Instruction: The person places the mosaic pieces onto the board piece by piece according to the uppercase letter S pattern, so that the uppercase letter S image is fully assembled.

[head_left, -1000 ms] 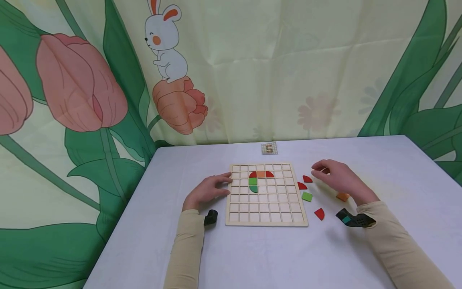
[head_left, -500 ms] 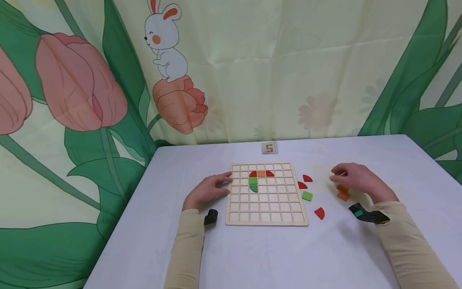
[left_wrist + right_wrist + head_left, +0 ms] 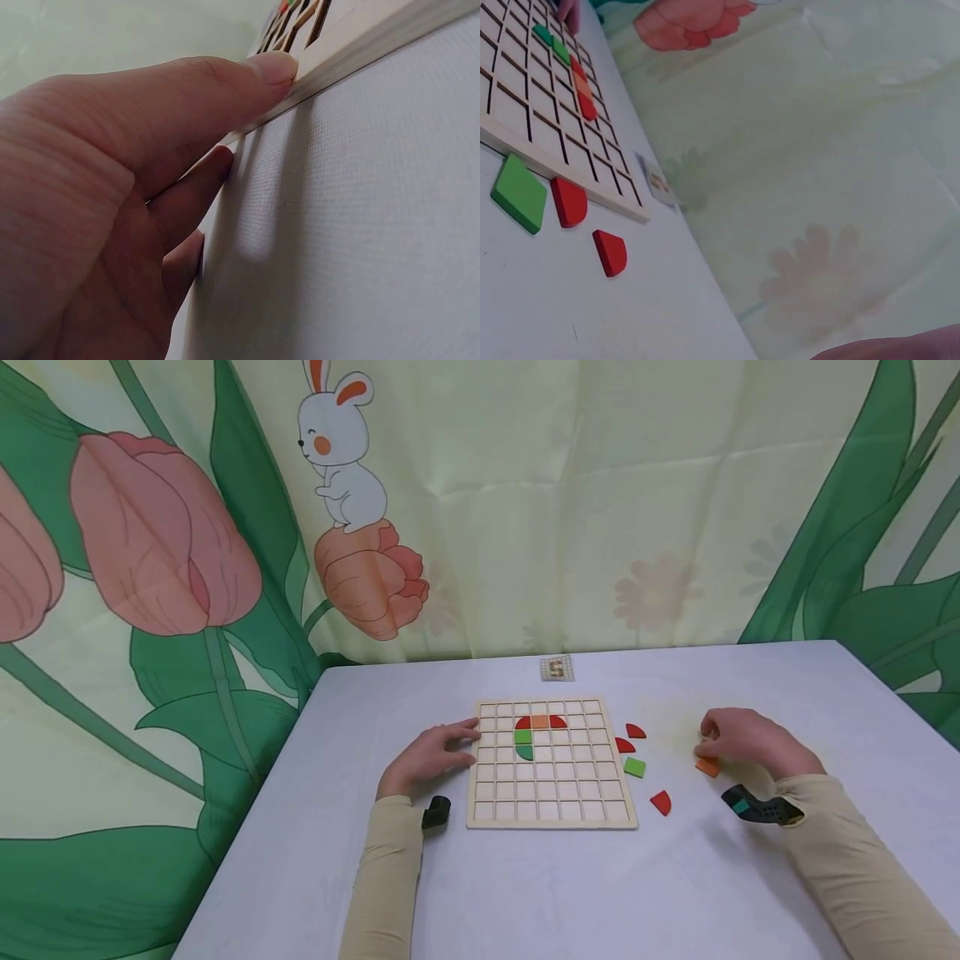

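Orange square tile point(image 3: 707, 767) lies on the white table point(image 3: 525, 893), right of the wooden grid board point(image 3: 551, 766). Our right hand point(image 3: 742, 743) curls its fingers on it (grip partly hidden), while our left hand point(image 3: 431, 758) presses straight fingers against the board's edge.

Counter point(image 3: 525, 893): we see a white cloth.
On it: wooden grid board point(image 3: 551, 810), loose red pieces point(image 3: 661, 802), green square point(image 3: 634, 767), small card point(image 3: 557, 668).

Board: we see a pale square-gridded wooden board point(image 3: 551, 766), matt, unvarnished.
Pieces: our small orange wooden tile point(image 3: 707, 766) looks painted, smooth.
Worktop: white woven cloth point(image 3: 375, 225), fine-textured.
Backdrop: printed tulip-pattern fabric curtain point(image 3: 525, 510), creased.
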Demonstrator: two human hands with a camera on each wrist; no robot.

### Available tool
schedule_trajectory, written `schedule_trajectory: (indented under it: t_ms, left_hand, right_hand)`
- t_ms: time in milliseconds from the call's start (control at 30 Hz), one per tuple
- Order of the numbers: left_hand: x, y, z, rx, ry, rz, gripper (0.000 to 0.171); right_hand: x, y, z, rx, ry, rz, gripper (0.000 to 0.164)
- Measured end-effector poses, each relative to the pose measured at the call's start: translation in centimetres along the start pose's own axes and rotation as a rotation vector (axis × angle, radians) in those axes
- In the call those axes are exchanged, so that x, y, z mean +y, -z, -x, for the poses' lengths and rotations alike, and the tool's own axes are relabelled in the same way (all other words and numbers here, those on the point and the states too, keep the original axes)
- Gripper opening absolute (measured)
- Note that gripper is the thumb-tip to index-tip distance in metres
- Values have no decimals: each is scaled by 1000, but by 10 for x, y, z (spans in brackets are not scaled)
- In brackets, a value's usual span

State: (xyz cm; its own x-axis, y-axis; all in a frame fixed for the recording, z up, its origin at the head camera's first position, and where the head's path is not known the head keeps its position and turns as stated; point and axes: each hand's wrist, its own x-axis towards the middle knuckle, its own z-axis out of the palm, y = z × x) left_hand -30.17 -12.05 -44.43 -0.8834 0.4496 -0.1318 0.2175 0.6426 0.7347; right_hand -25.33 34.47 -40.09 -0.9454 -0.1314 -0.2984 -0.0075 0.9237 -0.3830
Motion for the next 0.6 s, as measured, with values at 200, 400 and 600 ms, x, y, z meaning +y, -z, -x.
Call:
schedule_trajectory:
  t_ms: [200,400,600]
  left_hand:
    - [-1,-1,-1,7,18,3,45]
    - [0,0,-1,0,21,-9,46]
    - [0,0,0,1,-6,-13,46]
  right_hand:
    - [-4,-5,-4,63,85,37,23]
    - [-4,-12,-9,145,168,13,29]
    - [1,-18,-12,178,173,-4,31]
